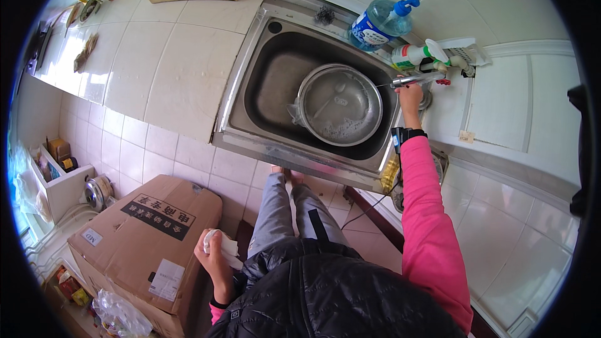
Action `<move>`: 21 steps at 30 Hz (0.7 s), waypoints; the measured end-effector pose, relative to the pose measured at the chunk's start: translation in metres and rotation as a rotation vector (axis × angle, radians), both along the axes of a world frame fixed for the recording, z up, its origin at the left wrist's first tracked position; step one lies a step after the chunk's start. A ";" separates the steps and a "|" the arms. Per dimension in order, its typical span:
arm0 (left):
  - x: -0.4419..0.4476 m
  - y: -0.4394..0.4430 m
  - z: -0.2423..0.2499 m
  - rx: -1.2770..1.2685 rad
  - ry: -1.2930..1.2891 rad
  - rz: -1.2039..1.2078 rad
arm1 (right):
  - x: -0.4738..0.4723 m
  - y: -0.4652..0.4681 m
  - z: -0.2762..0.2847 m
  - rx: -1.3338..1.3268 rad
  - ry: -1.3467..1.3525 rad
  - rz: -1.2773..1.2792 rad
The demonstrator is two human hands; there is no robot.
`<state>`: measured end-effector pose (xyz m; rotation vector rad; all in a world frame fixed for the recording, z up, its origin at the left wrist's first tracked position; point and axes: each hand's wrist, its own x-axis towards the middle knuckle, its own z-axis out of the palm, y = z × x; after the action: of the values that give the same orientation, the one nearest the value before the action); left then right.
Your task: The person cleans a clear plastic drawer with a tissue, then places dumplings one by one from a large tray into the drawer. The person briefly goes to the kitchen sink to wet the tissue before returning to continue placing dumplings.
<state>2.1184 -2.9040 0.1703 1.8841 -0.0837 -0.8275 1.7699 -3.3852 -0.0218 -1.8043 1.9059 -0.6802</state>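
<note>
My right hand (410, 97) reaches to the end of the chrome faucet (429, 78), its fingers closed around the spout. A thin stream of water runs from the spout into a round metal basin (377, 124). Cloudy water with some foam fills the basin, and a spoon-like shape shows in it. The basin stands in the right part of the stainless steel sink (272, 75). Low at my left side, away from the sink, my left hand (212, 254) grips a crumpled white cloth or paper wad (229, 249).
Behind the sink are a blue pump bottle (375, 26), a spray bottle (409, 55) and a dark scouring pad (324, 15). A large cardboard box (117, 216) stands at lower left. Tiled counter (183, 65) adjoins the sink's left side. A black cable (375, 205) hangs from my right wrist.
</note>
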 end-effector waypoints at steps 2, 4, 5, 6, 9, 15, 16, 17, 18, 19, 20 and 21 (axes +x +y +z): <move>0.002 -0.003 0.001 0.004 -0.028 -0.006 | 0.012 0.015 0.020 -0.071 -0.070 0.007; 0.004 -0.007 0.005 -0.012 -0.023 -0.042 | 0.029 0.044 0.051 -0.061 -0.195 0.000; 0.005 -0.009 0.007 -0.026 -0.023 -0.062 | 0.036 0.069 0.071 -0.033 -0.281 -0.007; 0.003 -0.014 0.009 -0.037 -0.002 -0.094 | 0.045 0.099 0.091 -0.032 -0.390 0.066; -0.013 -0.031 0.018 -0.042 0.019 -0.279 | 0.058 0.219 0.159 0.097 -0.584 0.202; -0.105 -0.074 0.046 -0.254 0.102 -1.199 | 0.023 0.385 0.256 0.306 -0.604 0.430; -0.132 -0.073 0.051 -0.319 0.128 -1.322 | 0.009 0.411 0.266 0.276 -0.647 0.415; -0.160 -0.067 0.056 -0.353 0.155 -1.427 | -0.009 0.436 0.272 0.224 -0.631 0.330; -0.188 -0.064 0.060 -0.403 0.151 -1.534 | -0.031 0.457 0.276 0.158 -0.614 0.262; -0.214 -0.053 0.064 -0.494 0.131 -1.633 | -0.053 0.482 0.278 0.096 -0.604 0.190; -0.240 -0.039 0.067 -0.425 0.182 -1.741 | -0.075 0.511 0.281 0.000 -0.536 0.089; -0.270 -0.027 0.066 -0.414 0.220 -1.852 | -0.097 0.539 0.280 -0.034 -0.544 0.008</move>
<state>1.8485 -2.9308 0.2365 0.8591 -1.8593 -1.9190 1.6728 -2.8466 0.2578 -1.4464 1.5257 -1.0757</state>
